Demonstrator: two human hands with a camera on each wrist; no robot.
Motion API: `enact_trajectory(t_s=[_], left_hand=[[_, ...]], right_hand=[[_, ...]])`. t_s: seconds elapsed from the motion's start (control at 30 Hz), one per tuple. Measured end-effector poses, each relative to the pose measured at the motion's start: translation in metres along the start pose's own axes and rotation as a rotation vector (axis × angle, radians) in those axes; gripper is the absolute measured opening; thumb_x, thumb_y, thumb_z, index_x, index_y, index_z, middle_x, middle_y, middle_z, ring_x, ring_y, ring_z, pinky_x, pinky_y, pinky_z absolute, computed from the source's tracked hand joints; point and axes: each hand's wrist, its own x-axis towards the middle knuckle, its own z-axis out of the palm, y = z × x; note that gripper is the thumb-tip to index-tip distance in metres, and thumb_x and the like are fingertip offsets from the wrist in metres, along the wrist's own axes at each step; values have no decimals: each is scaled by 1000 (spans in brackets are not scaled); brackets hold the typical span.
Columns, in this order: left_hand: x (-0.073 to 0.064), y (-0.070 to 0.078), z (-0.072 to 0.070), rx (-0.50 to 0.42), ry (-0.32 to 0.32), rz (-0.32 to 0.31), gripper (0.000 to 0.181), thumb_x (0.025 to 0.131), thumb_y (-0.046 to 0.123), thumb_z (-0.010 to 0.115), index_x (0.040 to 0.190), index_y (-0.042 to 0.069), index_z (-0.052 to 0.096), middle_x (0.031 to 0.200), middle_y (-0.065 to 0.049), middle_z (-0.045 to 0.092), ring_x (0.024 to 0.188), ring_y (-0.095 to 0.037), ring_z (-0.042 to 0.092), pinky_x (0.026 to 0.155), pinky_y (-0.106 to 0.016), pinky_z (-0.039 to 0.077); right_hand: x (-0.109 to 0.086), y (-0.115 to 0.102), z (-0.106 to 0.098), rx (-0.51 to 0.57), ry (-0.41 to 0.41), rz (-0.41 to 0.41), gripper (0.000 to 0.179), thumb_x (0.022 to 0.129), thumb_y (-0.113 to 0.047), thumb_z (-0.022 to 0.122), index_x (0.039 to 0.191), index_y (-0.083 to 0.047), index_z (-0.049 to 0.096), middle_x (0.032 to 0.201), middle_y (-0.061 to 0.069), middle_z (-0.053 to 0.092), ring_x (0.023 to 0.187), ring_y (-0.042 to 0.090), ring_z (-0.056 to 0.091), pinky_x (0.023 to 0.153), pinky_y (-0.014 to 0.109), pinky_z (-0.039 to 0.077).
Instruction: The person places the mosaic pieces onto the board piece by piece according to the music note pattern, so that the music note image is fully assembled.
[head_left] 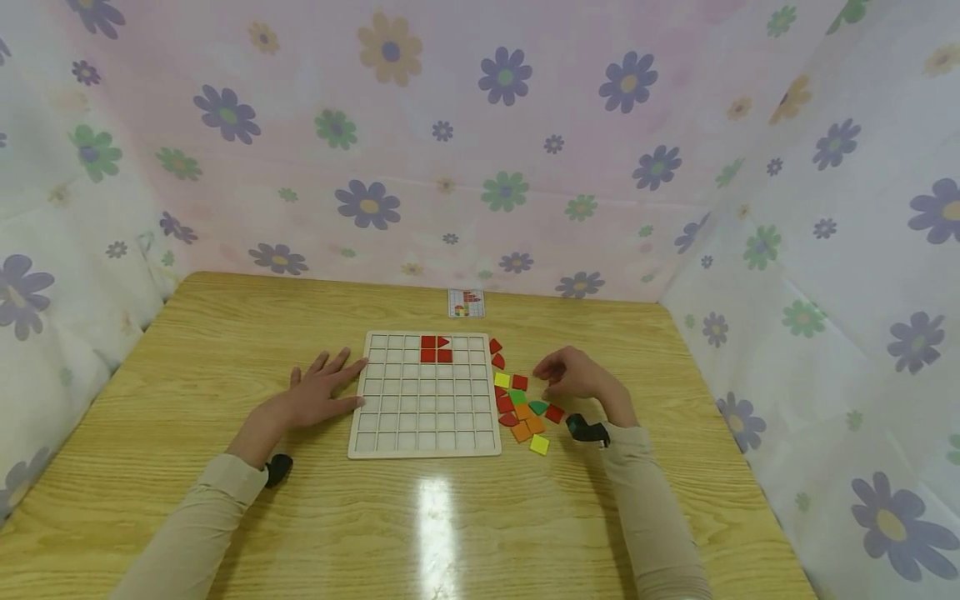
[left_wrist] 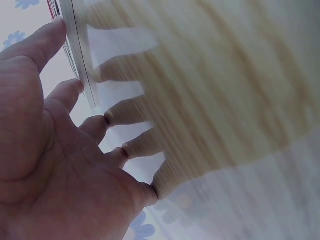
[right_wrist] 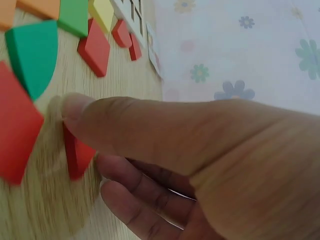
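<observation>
The left hand, fingers spread, touches the grid board's edge; the right hand pinches a red piece (partly hidden by the thumb) beside loose tiles on the desk.

A pale yellow-brown wood-grain table with rounded far corners and a streak of glare on its near part carries a square light-wood grid board near its middle and a small printed pattern card beyond that, close to the far edge. Along the board's right side lie loose flat pieces: red ones, including a red square, orange squares, a curved green piece, a lighter green piece and two yellow squares, the nearer yellow square set apart.
</observation>
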Motion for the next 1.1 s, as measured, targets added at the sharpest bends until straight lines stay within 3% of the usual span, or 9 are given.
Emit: enact_trajectory(t_s=[0.2, 0.43, 0.87, 1.1], left_hand=[[0, -1, 0, 6, 3, -5, 72, 104, 43, 57, 162, 10, 30, 167, -27, 11, 150, -57, 0, 107, -83, 0], [0, -3, 2, 4, 4, -6, 73, 104, 44, 57, 162, 11, 28, 168, -27, 10, 151, -57, -1, 107, -83, -2], [2, -6, 2, -3, 7, -1, 74, 103, 46, 57, 162, 12, 29, 168, -27, 9, 151, -57, -2, 107, -83, -3], [0, -5, 3, -1, 8, -4, 73, 104, 45, 56, 162, 11, 28, 168, -27, 9, 151, -57, -2, 107, -83, -4]], right_hand=[[-5, 8, -3, -28, 38, 15, 23, 83, 2, 78, 106, 2, 75, 103, 15, 73, 90, 24, 67, 84, 42, 57], [-4, 8, 1, -27, 77, 28, 11, 86, -2, 79, 96, -1, 77, 92, 9, 74, 79, 16, 66, 76, 35, 57], [0, 3, 7, 11, 61, -27, 11, 86, -2, 79, 97, -1, 76, 87, 8, 72, 75, 16, 64, 73, 33, 56], [0, -1, 10, 8, 21, 10, 2, 90, -9, 78, 89, -8, 78, 82, 1, 71, 71, 14, 60, 69, 30, 52]])
